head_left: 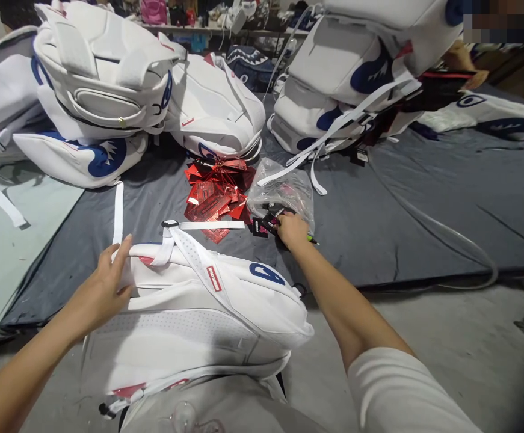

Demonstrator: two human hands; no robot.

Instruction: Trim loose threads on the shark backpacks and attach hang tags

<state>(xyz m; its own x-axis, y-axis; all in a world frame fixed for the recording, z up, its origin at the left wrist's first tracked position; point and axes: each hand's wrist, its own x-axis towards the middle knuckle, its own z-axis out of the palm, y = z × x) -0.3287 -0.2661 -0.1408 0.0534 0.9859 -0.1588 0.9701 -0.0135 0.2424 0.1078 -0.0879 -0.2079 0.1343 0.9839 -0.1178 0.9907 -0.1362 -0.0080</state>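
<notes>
Grey padded matting [424, 198] covers the floor, creased and soft-looking, with bare concrete at its near edge. Nearest, a white backpack [198, 313] lies on its side across the person's lap, its smooth leather-like panels meeting a perforated mesh strip, with a blue oval mark and a small red label. The left hand [108, 279] rests flat on the backpack's upper end, fingers spread and loose, gripping nothing. The right hand [291, 230] reaches beyond the bag to the matting, fingers curled down over small black tags [264, 224] at the mouth of a crinkled clear plastic bag [284, 192]; whether it has pinched one I cannot tell. Just left of that bag lies a heap of shiny red foil hangtags [216, 192], flat and angular. A loose white webbing strap [118, 210] lies beside the backpack. Farther back, bulky white backpacks with blue shapes are piled at left [103, 78] and right [352, 78], straps trailing.
</notes>
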